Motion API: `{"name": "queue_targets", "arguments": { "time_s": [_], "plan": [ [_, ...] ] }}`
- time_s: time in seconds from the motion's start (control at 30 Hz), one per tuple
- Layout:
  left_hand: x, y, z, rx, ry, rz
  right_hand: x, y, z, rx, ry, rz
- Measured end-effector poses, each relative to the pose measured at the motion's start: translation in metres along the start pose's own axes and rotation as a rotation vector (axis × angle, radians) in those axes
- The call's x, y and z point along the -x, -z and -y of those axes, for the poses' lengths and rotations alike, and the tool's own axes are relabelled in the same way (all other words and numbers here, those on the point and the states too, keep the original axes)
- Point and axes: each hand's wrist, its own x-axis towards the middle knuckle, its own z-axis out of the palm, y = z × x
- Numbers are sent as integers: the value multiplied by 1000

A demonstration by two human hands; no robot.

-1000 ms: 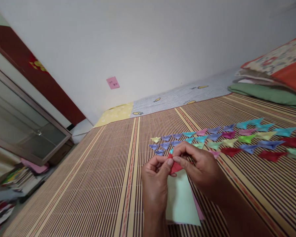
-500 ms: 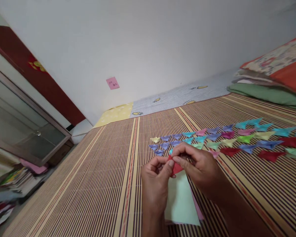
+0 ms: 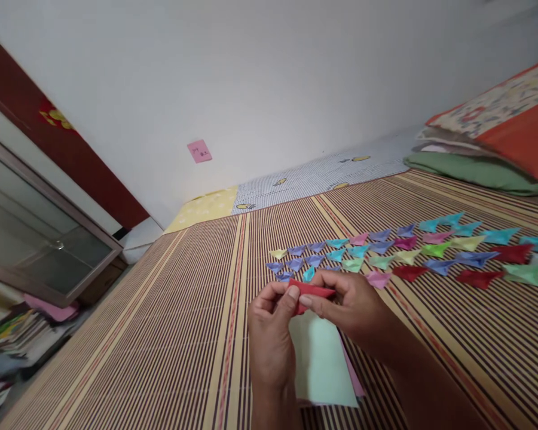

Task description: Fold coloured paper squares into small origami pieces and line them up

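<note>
A small piece of folded red paper (image 3: 312,289) is pinched between both my hands. My left hand (image 3: 274,319) grips its left end, thumb on the near face. My right hand (image 3: 347,301) holds its right side, with the thumb at the lower edge and fingers behind. Right below lies a stack of paper sheets (image 3: 325,364), pale green on top with a pink edge showing. Beyond my hands, rows of small folded paper boats (image 3: 409,257) in many colours stretch to the right.
A striped mat (image 3: 161,322) covers the bed. Folded bedding (image 3: 479,170) is piled at the far right, by the white wall (image 3: 269,89). A pink note (image 3: 199,151) is stuck on that wall. Glass-paned furniture (image 3: 40,221) and stacked books (image 3: 22,328) stand at left.
The red paper has been turned and now shows as a long, flat strip between my hands. My fingers have shifted along it, and the camera view has moved slightly.
</note>
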Motion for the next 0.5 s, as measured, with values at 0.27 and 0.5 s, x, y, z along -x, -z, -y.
{"name": "queue_targets", "arguments": {
  "time_s": [0.27, 0.5],
  "plan": [
    [1, 1, 0, 57, -10, -28, 0, 5, -4, 1, 32, -30],
    [3, 1, 3, 20, -38, -47, 4, 22, -2, 10, 33, -54]
  ]
}}
